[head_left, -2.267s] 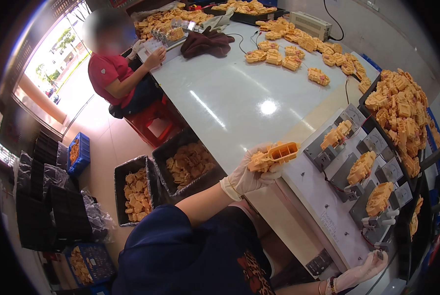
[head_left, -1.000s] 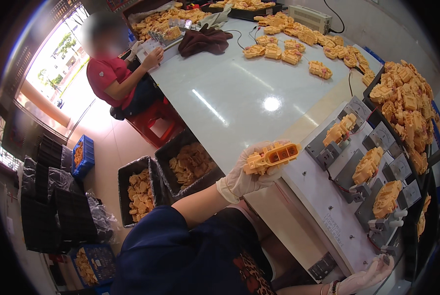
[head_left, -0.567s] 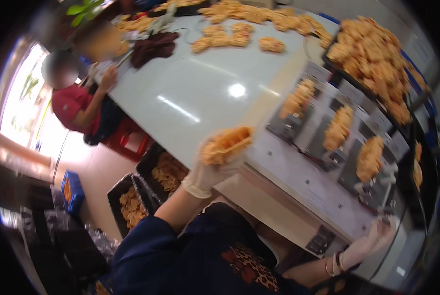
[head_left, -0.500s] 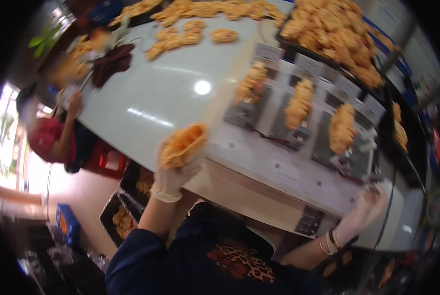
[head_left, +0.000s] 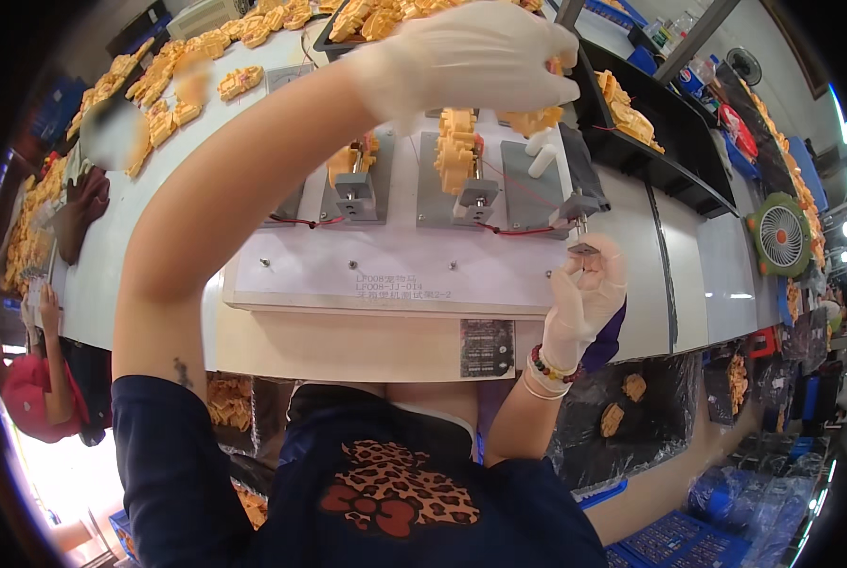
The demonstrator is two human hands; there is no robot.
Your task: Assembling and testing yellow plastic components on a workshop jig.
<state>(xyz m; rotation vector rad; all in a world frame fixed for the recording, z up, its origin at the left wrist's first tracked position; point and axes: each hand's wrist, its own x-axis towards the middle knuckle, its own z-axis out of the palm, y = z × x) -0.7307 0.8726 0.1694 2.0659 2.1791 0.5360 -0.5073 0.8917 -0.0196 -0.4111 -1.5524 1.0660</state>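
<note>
My gloved left hand [head_left: 485, 62] reaches across the bench, its fingers closed on a yellow plastic part [head_left: 535, 121] that the hand mostly hides. This part is over the rightmost grey test fixture [head_left: 527, 194], beside a white peg [head_left: 541, 159]. At that fixture's front corner, my gloved right hand [head_left: 586, 298] pinches a small metal clamp [head_left: 582, 248]. To the left, another yellow part [head_left: 456, 156] stands in a fixture with a metal clamp [head_left: 477, 199]. One more yellow part [head_left: 343, 166] sits in the fixture beyond, partly behind my left arm.
Red and black wires [head_left: 518, 230] run between fixtures on a white board [head_left: 395, 260]. A black tray [head_left: 669, 161] with yellow parts stands at the right, near a green fan [head_left: 781, 237]. More parts [head_left: 239, 83] lie at the far left. A person in red [head_left: 40, 393] sits at the left.
My left hand has carried the yellow part from left of the fixtures to the rightmost one. My right hand stays by that fixture's front, now at the clamp. The view has turned right.
</note>
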